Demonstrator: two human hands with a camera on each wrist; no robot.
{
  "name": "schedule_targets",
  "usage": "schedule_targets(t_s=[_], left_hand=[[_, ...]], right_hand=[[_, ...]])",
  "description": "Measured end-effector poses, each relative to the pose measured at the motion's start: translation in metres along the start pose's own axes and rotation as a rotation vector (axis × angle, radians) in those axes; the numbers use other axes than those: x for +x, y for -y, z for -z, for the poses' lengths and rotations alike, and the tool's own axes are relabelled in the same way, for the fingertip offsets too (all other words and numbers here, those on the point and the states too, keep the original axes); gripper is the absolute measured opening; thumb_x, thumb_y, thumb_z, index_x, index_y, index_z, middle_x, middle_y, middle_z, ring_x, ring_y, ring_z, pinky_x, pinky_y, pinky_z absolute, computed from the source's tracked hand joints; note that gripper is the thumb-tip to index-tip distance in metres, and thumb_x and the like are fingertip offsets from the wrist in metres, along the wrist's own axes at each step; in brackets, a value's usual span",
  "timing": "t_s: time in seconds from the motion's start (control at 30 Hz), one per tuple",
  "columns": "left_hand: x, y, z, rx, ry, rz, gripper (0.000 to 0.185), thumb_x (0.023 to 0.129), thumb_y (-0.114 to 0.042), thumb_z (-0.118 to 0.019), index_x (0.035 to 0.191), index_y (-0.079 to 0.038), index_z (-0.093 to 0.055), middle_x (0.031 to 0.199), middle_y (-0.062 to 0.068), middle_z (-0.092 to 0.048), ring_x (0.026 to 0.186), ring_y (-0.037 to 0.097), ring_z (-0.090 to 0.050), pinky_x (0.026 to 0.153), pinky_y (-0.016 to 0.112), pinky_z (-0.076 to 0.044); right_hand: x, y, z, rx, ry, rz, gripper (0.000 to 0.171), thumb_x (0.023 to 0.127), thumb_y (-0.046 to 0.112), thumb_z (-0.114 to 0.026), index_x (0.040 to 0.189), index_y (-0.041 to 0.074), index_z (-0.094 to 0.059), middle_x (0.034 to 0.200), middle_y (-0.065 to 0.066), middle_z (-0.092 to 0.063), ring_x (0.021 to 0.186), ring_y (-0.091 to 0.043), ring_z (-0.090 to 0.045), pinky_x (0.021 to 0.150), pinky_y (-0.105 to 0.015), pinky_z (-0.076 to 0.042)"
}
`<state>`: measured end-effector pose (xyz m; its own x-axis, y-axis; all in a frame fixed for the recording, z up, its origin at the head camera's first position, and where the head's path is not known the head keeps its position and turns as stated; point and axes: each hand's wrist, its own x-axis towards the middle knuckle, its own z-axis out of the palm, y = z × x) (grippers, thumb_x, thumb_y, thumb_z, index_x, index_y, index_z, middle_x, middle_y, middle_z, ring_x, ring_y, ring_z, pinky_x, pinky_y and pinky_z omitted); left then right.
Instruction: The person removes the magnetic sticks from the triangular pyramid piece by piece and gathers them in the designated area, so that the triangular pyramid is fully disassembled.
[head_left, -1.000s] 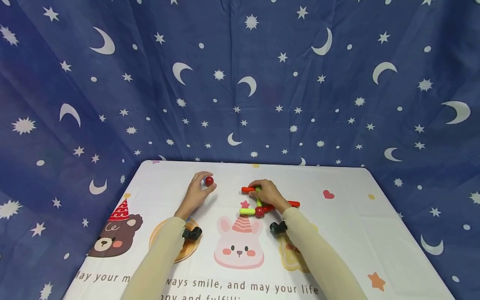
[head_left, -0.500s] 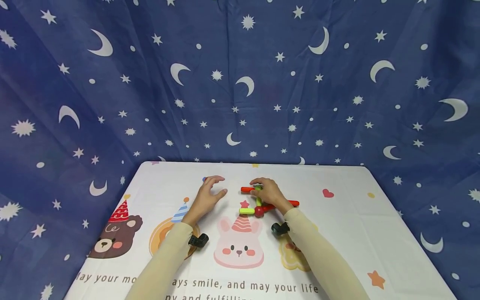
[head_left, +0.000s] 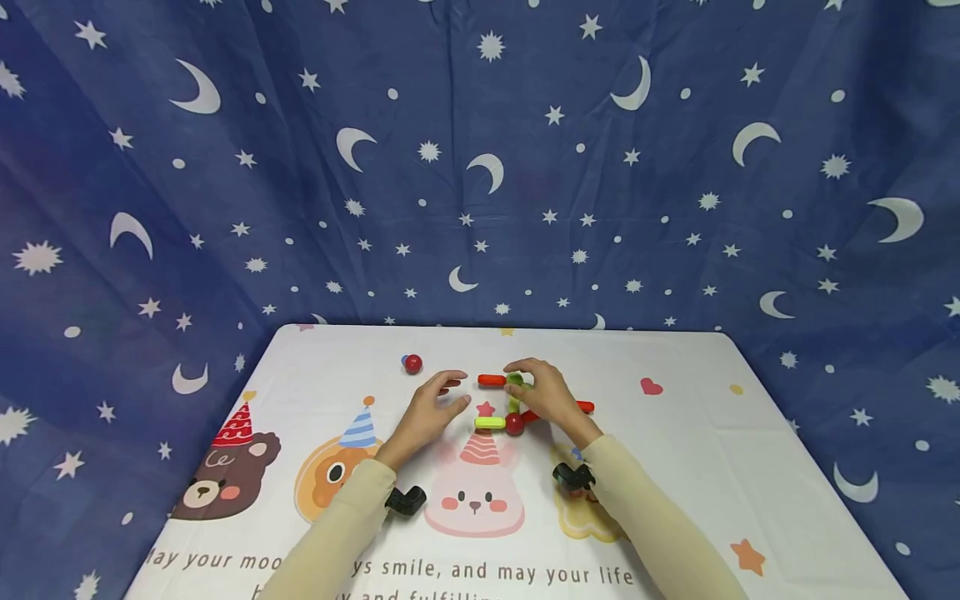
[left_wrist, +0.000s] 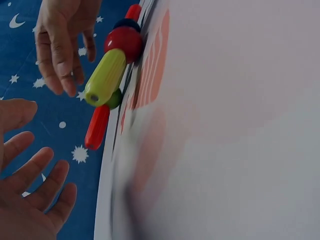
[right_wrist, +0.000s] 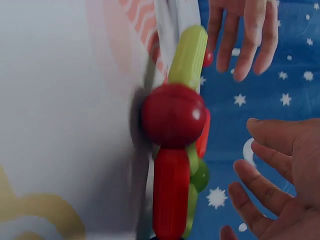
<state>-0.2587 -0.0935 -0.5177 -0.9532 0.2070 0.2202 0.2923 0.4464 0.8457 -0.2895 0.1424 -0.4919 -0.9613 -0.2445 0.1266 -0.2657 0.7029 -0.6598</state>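
Observation:
A toy frame of ribbed rods and balls lies at mid-table. Its red ball [head_left: 514, 424] joins a yellow-green rod [head_left: 490, 423], a red rod [right_wrist: 171, 192] and a green rod leading to a green ball [right_wrist: 200, 176]. From the green ball another red rod [head_left: 491, 380] points left. My right hand [head_left: 546, 392] hovers over the frame, fingers loosely bent, nothing between them in the right wrist view. Left of the frame, my left hand [head_left: 430, 414] is spread and holds nothing. A dark blue ball [left_wrist: 126, 23] shows behind the red one in the left wrist view.
Farther back on the left, a loose red ball [head_left: 413, 364] lies against a small blue piece [head_left: 405, 360]. The white tablecloth [head_left: 660, 467] has printed animals and lettering. A blue star-and-moon curtain [head_left: 480, 183] hangs behind the table's far edge.
My left hand has let go of the loose red ball at the back left and moved right and nearer, toward the frame. My right hand stays by the frame, shifted slightly.

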Motion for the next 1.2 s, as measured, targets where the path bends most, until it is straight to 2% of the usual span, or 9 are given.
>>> schedule_targets(t_s=[0.23,0.43,0.73,0.83,0.97,1.07,1.2], left_hand=[[-0.009,-0.003,-0.013,-0.022,0.052,-0.027,0.040,0.091,-0.013,-0.068,0.130,-0.009,-0.058,0.131,0.008,-0.062,0.123,0.027,-0.058,0.106,0.046,-0.045],[-0.014,-0.003,-0.021,-0.108,0.079,0.020,0.038,0.092,-0.009,-0.066,0.130,-0.008,-0.058,0.132,0.013,-0.061,0.124,0.029,-0.058,0.107,0.046,-0.045],[-0.016,-0.003,-0.029,-0.103,0.140,0.081,0.036,0.094,-0.018,-0.066,0.127,-0.010,-0.058,0.127,0.012,-0.064,0.120,0.029,-0.061,0.104,0.045,-0.047],[-0.017,-0.003,-0.030,-0.111,0.152,0.090,0.036,0.093,-0.018,-0.066,0.127,-0.010,-0.058,0.126,0.011,-0.065,0.115,0.029,-0.064,0.099,0.043,-0.052],[-0.017,-0.003,-0.031,-0.092,0.163,0.095,0.034,0.092,-0.017,-0.068,0.124,-0.010,-0.061,0.119,0.008,-0.067,0.101,0.020,-0.067,0.087,0.030,-0.055],[-0.017,-0.001,-0.032,-0.062,0.172,0.088,0.033,0.091,-0.019,-0.070,0.122,-0.011,-0.063,0.112,0.006,-0.069,0.091,0.013,-0.064,0.080,0.023,-0.053],[-0.016,-0.001,-0.033,-0.031,0.181,0.076,0.031,0.090,-0.019,-0.071,0.120,-0.011,-0.065,0.103,0.004,-0.069,0.085,0.011,-0.060,0.073,0.021,-0.049]], right_hand=[[-0.021,0.007,0.002,0.002,-0.019,0.061,0.030,0.087,0.021,-0.075,0.116,0.016,-0.070,0.124,-0.004,-0.068,0.123,-0.030,-0.058,0.108,-0.052,-0.041],[-0.033,0.007,0.005,-0.036,-0.043,0.073,0.032,0.086,0.022,-0.076,0.116,0.014,-0.071,0.123,-0.004,-0.069,0.121,-0.029,-0.059,0.108,-0.053,-0.039],[-0.047,0.006,0.000,-0.064,-0.066,0.096,0.033,0.083,0.020,-0.079,0.114,0.014,-0.072,0.118,-0.005,-0.071,0.115,-0.029,-0.062,0.103,-0.052,-0.042],[-0.049,0.006,-0.004,-0.068,-0.066,0.102,0.032,0.083,0.021,-0.079,0.113,0.015,-0.072,0.117,-0.004,-0.071,0.112,-0.028,-0.063,0.101,-0.050,-0.045],[-0.050,0.004,-0.008,-0.086,-0.072,0.091,0.031,0.082,0.024,-0.080,0.111,0.017,-0.073,0.116,-0.002,-0.072,0.109,-0.026,-0.064,0.098,-0.047,-0.047],[-0.051,0.002,-0.011,-0.108,-0.079,0.071,0.029,0.081,0.025,-0.081,0.109,0.017,-0.074,0.113,-0.001,-0.073,0.105,-0.024,-0.064,0.096,-0.047,-0.047],[-0.052,0.000,-0.012,-0.127,-0.062,0.043,0.027,0.080,0.023,-0.082,0.105,0.018,-0.076,0.111,-0.001,-0.074,0.102,-0.023,-0.063,0.095,-0.046,-0.046]])
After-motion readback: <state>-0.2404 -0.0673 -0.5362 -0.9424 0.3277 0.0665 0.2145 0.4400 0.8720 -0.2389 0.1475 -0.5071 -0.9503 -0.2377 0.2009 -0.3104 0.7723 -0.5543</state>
